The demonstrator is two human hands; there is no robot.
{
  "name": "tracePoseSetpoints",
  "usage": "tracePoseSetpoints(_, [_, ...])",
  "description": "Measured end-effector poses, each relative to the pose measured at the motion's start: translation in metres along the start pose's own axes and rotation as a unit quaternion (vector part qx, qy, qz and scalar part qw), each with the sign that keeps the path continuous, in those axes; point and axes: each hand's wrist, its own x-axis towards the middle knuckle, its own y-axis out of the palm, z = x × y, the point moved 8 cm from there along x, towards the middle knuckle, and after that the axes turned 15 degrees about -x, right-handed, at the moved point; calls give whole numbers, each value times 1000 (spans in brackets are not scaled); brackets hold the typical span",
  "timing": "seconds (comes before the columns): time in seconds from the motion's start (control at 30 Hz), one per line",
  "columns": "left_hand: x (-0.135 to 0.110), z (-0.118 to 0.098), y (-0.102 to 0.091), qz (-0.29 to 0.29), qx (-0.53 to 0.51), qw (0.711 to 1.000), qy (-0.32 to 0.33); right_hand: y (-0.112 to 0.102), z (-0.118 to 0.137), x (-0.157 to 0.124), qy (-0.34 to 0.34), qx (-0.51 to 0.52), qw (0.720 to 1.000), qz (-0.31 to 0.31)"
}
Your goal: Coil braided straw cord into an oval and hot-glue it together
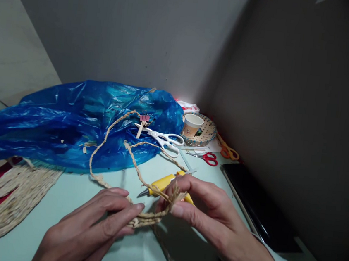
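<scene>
Between my two hands is a small piece of braided straw cord [149, 220], bent into a curve with its rows side by side. My left hand [96, 224] pinches its left end between thumb and fingers. At the right end, my right hand [200, 206] grips the cord near a frayed tuft [176, 197]. Two loose lengths of twisted cord [92, 159] run from the piece toward the back, one reaching a pink binder clip [144, 118]. A yellow glue gun [161, 183] lies just behind my right hand, which partly hides it.
A blue plastic bag [78, 124] spreads across the back left. White scissors [161, 138], red scissors [207, 158] and orange scissors [229, 151] lie behind my hands, near a woven basket [209, 134] holding a paper cup [191, 128]. A woven straw piece [19, 197] lies left; a black flat device [257, 205] right.
</scene>
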Motion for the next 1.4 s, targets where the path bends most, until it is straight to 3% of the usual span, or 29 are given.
tracePoseSetpoints(0.23, [-29,12,-2,2,-57,998,1,-1,-1,0,-7,1,1000,6])
tracePoseSetpoints(0.43, [-27,12,-1,1,-79,996,-30,5,-8,0,22,57,998,15])
tracePoseSetpoints(0.7, [-20,8,-6,-19,-118,992,-38,17,-18,-2,46,217,975,4])
tracePoseSetpoints(0.9, [-13,10,-1,27,-163,985,-46,10,-4,-3,4,80,997,-19])
tracePoseSetpoints(1.03, [-11,14,-1,12,-196,978,-69,7,5,-2,-42,-20,998,-39])
tracePoseSetpoints(1.17, [-10,18,3,15,-228,969,-96,7,5,-1,-56,-29,996,-56])
tracePoseSetpoints(1.4, [-10,14,5,12,-260,962,-80,5,12,-3,-111,-27,990,-88])
